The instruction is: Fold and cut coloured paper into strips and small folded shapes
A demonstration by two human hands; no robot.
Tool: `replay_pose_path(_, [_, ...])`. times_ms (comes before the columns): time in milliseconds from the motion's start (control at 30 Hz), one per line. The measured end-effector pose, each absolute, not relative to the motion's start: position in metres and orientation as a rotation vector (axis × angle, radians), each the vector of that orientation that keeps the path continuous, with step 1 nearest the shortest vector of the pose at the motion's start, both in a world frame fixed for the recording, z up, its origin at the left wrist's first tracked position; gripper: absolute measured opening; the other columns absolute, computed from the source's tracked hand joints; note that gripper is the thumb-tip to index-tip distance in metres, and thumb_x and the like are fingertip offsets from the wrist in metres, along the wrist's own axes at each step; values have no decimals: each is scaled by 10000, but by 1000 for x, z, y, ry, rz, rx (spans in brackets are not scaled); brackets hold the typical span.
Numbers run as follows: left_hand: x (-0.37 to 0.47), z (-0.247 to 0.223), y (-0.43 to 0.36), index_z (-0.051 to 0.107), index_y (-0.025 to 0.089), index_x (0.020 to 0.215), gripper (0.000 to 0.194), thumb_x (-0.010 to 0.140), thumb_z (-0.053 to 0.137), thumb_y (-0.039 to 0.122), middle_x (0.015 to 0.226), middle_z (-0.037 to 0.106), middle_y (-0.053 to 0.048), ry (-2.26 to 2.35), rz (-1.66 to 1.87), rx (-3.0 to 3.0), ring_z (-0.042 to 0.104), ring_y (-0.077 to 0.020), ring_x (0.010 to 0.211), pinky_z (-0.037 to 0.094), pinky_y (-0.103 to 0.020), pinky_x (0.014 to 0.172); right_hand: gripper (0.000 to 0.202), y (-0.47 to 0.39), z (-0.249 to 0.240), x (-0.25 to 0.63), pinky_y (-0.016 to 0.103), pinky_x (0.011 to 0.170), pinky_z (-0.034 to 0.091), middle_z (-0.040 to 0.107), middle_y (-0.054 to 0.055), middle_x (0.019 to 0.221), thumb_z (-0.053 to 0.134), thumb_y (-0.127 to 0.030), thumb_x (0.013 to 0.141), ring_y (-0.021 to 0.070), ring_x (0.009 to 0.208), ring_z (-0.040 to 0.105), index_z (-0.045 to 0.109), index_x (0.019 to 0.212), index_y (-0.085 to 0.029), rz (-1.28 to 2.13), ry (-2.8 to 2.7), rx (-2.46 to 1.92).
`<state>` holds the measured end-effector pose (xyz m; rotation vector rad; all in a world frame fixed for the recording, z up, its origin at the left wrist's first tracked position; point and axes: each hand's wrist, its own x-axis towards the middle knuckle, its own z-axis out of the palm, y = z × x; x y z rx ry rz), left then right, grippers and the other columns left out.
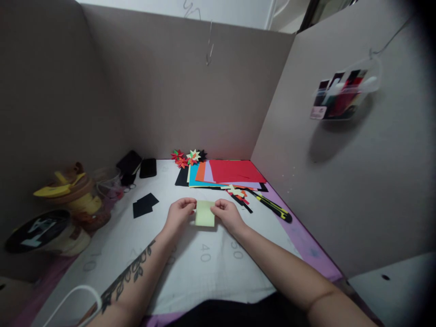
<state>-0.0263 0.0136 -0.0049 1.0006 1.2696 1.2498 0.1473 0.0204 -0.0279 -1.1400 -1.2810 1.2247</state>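
Grey partitions enclose the bench (pixel 102 254); both hands, left hand (pixel 179 214) and right hand (pixel 227 215), pinch a pale-green paper square (pixel 205 213) with closed fingers; "40" printed at 6 o'clock.

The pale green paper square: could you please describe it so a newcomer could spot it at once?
Start at the white cutting mat on the desk. Near its middle, the left hand and right hand pinch the pale green paper square. It is the only sheet held; the black paper pieces lie flat.

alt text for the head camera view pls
Both hands, left hand and right hand, pinch a pale green paper square over a white mat. Behind lie a stack of coloured paper sheets, folded paper stars and a utility knife.
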Motion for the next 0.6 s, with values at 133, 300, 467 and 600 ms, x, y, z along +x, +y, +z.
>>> replay_pose_path(133, [-23, -6, 12, 612, 127, 849, 310, 582, 708, 251, 645, 623, 2, 1198, 1190, 1010, 567, -107, 571, 441, -212, 567, 228, 21, -30, 147, 220, 466, 244, 403, -76, 497, 649, -302, 651, 79, 470, 342, 460, 593, -190, 1226, -1288, -1138])
replay_pose_path(300, [-20, -7, 9, 573, 136, 795, 244, 589, 684, 204, 557, 586, 34, 1192, 1137, 1073, 524, -85, 485, 401, -187, 501, 190, 21, -27, 146, 223, 529, 333, 452, -73, 599, 634, -256, 666, 94, 533, 407, 486, 777, -213, 1151, -1268, -1005])
replay_pose_path(467, [-21, -9, 10, 577, 138, 783, 220, 610, 683, 222, 571, 605, 28, 1181, 1152, 1126, 542, -93, 497, 405, -189, 503, 132, 19, -26, 147, 240, 598, 378, 503, -35, 702, 620, -245, 690, 116, 625, 466, 538, 788, -208, 1090, -1371, -983])
replay_pose_path(600, [-22, -9, 11, 587, 137, 780, 226, 607, 690, 240, 601, 630, 15, 1175, 1159, 1141, 556, -102, 509, 405, -193, 499, 189, 20, -29, 146, 246, 583, 384, 532, -29, 686, 652, -295, 675, 123, 609, 478, 579, 822, -203, 1215, -1302, -974])
